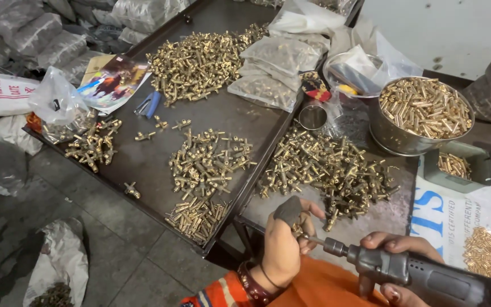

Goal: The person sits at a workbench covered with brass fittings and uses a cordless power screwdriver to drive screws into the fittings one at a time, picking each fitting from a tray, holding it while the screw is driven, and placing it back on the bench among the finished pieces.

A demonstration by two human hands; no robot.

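You're pinching a small brass fitting [298, 230] in your left hand [285, 244], fingers closed tight around it, just below the big brass pile [325, 170]. Your right hand [396, 267] is wrapping fully around a grey power driver [410, 273], its tip touching the fitting. A steel bowl of brass pins [421, 113] is sitting beyond the pile, upper right.
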